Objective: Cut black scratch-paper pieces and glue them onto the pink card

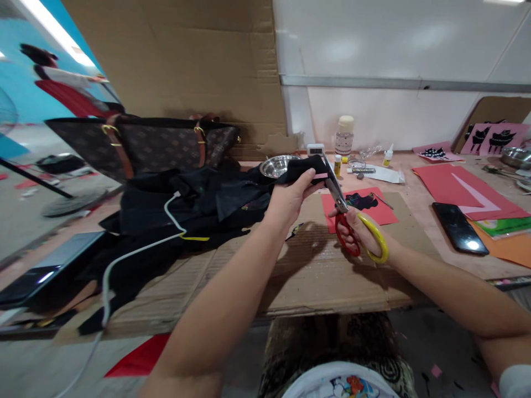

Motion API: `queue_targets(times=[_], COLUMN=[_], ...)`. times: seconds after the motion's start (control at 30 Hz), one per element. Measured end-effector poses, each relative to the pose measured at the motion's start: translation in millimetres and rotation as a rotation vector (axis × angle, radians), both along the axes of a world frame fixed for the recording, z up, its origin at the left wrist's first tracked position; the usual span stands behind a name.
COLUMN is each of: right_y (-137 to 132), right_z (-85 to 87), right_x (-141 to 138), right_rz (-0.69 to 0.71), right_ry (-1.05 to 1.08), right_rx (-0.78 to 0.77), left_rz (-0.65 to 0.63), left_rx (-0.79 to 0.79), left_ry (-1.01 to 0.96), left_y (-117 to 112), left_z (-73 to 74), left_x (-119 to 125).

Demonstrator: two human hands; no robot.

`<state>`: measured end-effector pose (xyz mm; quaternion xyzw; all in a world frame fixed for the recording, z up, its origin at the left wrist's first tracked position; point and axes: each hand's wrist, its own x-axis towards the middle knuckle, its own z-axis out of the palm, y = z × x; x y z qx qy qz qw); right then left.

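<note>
My left hand [292, 196] is closed on a piece of black paper [305, 167] held up above the table. My right hand [360, 229] grips scissors [352, 224] with one red and one yellow handle loop. Their blades point up and away and meet the right edge of the black paper. Below the scissors lies a red sheet [381, 210] with a black cut-out shape [360, 200] on it, resting on a cardboard mat [315, 271].
Black clothing [186, 207] with a white cable [136, 249] and a brown patterned bag [141, 145] fill the left. A metal bowl [276, 165], bottles [344, 134], a phone [459, 228], red sheets [464, 190] and pink sheets with black cut-outs [493, 137] lie behind and right.
</note>
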<state>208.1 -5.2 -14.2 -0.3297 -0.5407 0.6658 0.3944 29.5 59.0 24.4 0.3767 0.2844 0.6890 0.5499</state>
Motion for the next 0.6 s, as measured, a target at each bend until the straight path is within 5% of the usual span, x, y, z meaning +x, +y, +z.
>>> queue_targets(times=[0.6], right_y=[0.3], right_z=[2.5], right_x=[-0.4], right_rz=[-0.044], right_ry=[-0.067], right_rx=[0.047], left_rz=[-0.075], left_rx=[-0.022], left_ry=[0.020], left_y=[7.8], left_z=[3.9], left_x=[-10.5])
